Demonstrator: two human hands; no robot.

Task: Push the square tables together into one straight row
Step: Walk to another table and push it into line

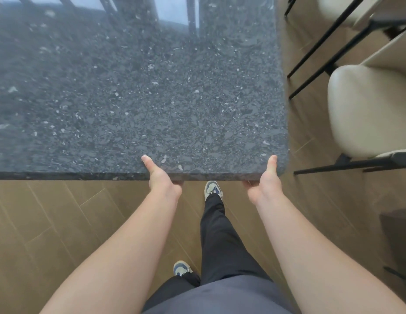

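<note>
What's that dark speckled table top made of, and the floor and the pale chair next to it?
The table top looks like polished stone or a terrazzo-style composite: dark grey with pale flecks and a glossy reflection. The floor seems to be matte wood-look planks or tile, with visible seams. The chair appears to have smooth cream leather or vinyl padding on thin black metal legs.

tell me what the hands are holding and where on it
Both the left hand and right hand grip the dark stone table by its near edge, thumbs on top, beside its right corner.
</note>
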